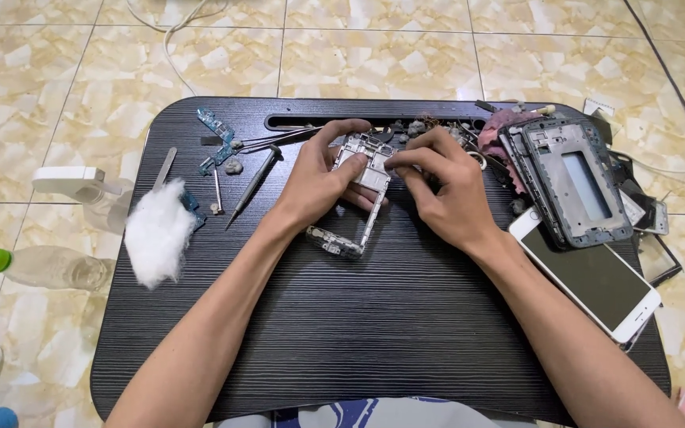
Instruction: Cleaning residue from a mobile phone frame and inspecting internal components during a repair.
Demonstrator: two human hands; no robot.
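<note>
Left hand (316,184) and right hand (441,189) both grasp a bare silver phone frame (356,200), held just above the worktop (374,317) near the middle of its far edge. White cotton wad (156,230) at the left edge; white phone (592,277) and dark frames (572,182) stacked along the right edge.
</note>
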